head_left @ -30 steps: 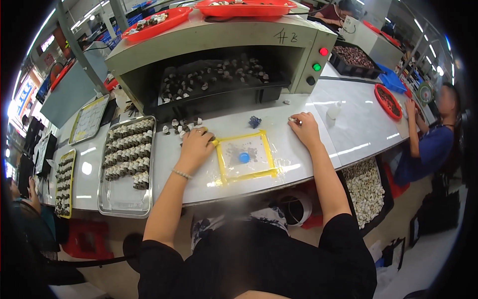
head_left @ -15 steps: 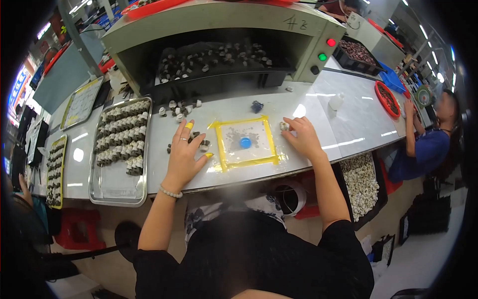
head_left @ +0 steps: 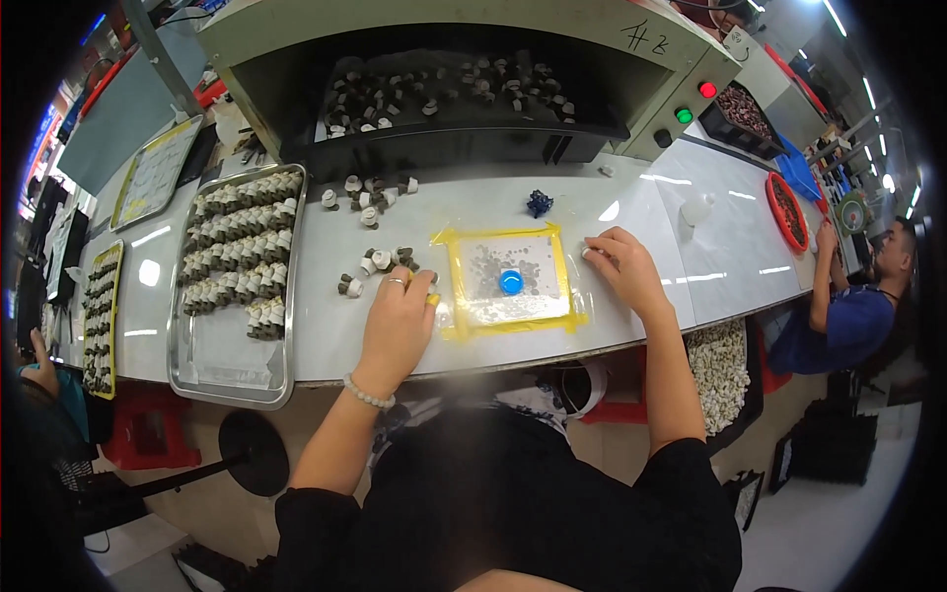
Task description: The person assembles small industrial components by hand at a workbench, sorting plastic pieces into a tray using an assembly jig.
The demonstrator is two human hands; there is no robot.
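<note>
My left hand, fingers curled together, reaches into a loose group of small white-and-dark parts on the bench. Whatever its fingertips hold is hidden. To its right lies a square pad edged with yellow tape, grey blotches on its surface and a round blue cap in the middle. Beyond the pad's right edge, my right hand is closed in a pinch; what sits between thumb and fingers is too small to make out. A dark blue spiky clump rests behind the pad.
A metal tray with rows of similar parts stands at left, a narrower yellow-rimmed tray beyond it. A machine with an open, part-filled bay spans the back. A small white bottle and another person are to the right.
The view has shifted slightly. My left hand's spread fingers have drawn together and moved closer to the taped pad. My right hand stays pinched at the pad's right, its fingertips slightly farther from it.
</note>
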